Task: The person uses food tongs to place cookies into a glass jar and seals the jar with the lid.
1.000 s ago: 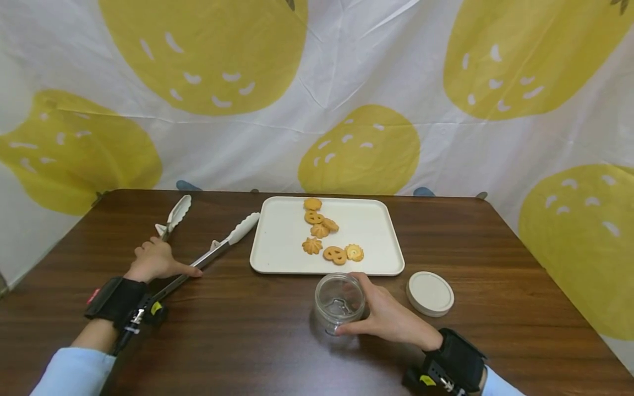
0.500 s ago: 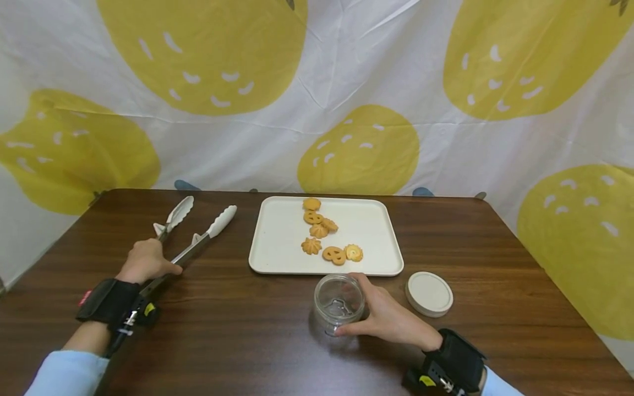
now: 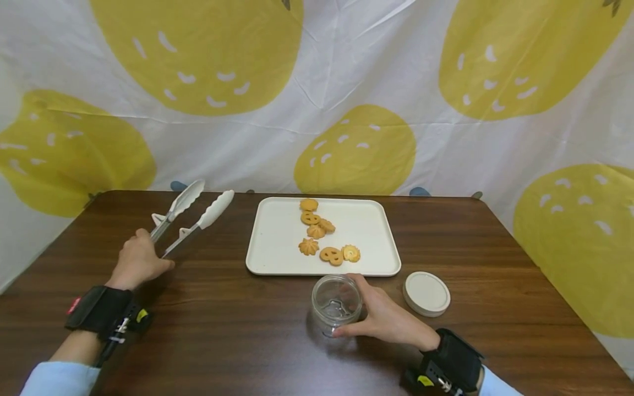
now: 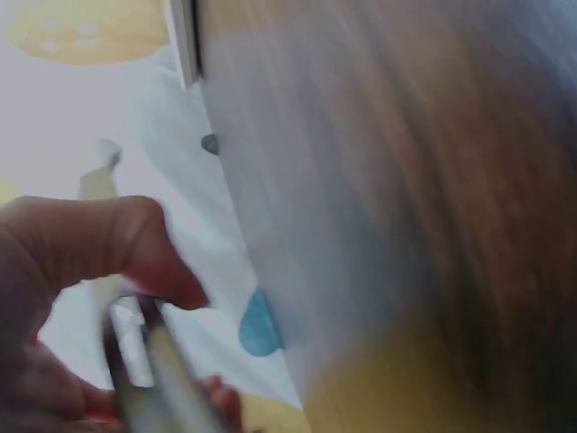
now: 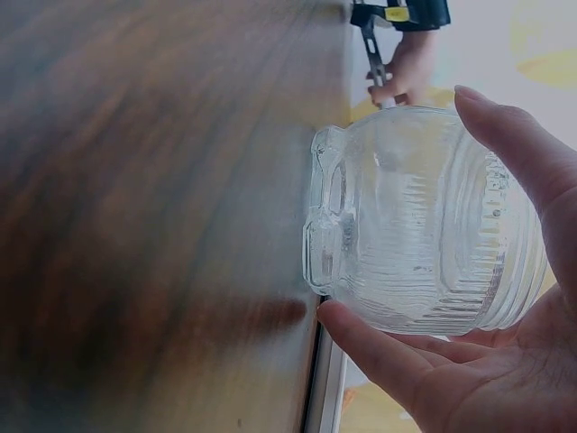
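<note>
The glass jar (image 3: 337,302) stands upright on the wooden table (image 3: 247,341), just in front of the white tray (image 3: 371,264). The right hand (image 3: 388,319) cups it from the right side, thumb and fingers curled around its ribbed wall. The left hand (image 3: 136,264) grips the tongs (image 3: 190,217) near their hinge end, the two tips raised and spread apart. Six biscuits (image 3: 324,236) lie on the tray. A round lid (image 3: 427,293) rests to the right of the jar.

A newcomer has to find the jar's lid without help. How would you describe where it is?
Start at the white tray of cookies mid-table. Just off its near right corner, right of the glass jar that the right hand holds, lies the lid: a flat cream disc, the only round opaque thing there.
</note>
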Demonstrator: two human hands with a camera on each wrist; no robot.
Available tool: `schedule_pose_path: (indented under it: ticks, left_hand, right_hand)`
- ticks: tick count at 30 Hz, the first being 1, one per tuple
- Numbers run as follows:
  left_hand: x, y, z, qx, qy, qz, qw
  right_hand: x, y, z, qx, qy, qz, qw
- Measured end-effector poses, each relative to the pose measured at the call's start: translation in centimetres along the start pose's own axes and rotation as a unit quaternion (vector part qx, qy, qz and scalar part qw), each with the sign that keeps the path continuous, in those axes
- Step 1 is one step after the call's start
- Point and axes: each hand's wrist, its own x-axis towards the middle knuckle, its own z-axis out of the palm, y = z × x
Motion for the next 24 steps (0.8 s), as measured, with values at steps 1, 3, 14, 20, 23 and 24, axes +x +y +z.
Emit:
schedule_pose_path:
  ticks: [1, 3, 14, 20, 23, 24]
  left_hand:
    - [0.0, 0.2, -0.1, -0.005, 0.014, 0.005, 0.9999]
    - [-0.1, 0.5, -0.3, -0.009, 0.038, 0.02, 0.999]
    - [-0.6, 2.7, -0.4, 0.014, 0.118, 0.107, 0.9871]
    - [-0.7, 3.3, -0.1, 0.029, 0.125, 0.149, 0.9804]
    - [-0.7, 3.5, 0.2, 0.028, 0.114, 0.179, 0.9769]
    - [-0.7, 3.6, 0.3, 0.025, 0.105, 0.188, 0.9762]
  right_hand:
    - [0.0, 0.0, 0.0, 0.0, 0.0, 0.001, 1.0]
    - [0.0, -0.1, 0.0, -0.001, 0.0, -0.001, 1.0]
    - [0.0, 0.0, 0.0, 0.012, -0.003, -0.003, 1.0]
    - [0.0, 0.1, 0.1, 0.012, -0.003, 0.002, 1.0]
    - [0.0, 0.1, 0.1, 0.013, -0.002, 0.002, 1.0]
    - [0.0, 0.1, 0.1, 0.012, -0.002, 0.002, 1.0]
